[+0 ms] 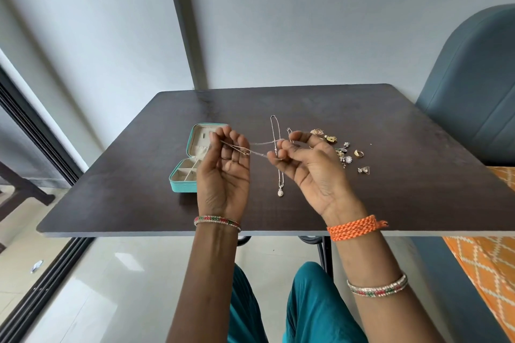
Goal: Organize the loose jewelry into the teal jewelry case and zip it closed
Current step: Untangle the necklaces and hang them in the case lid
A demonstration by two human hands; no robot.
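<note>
Nearest me, my left hand (225,164) and right hand (303,159) are raised palm-up above the table (390,198), a thin chain (262,147) stretched between them. Its long axis runs left to right; the fingers (227,133) of both hands are curled and pinching it, a small pendant hanging near my left palm. The teal jewelry case (181,186) lies open just behind and left of my left hand, so I judge that hand the nearer one for lowering the chain in. Its beige compartments look empty as far as I can see. Farther off, a second necklace (279,159) lies lengthwise, with loose earrings and rings (344,152) to the right.
</note>
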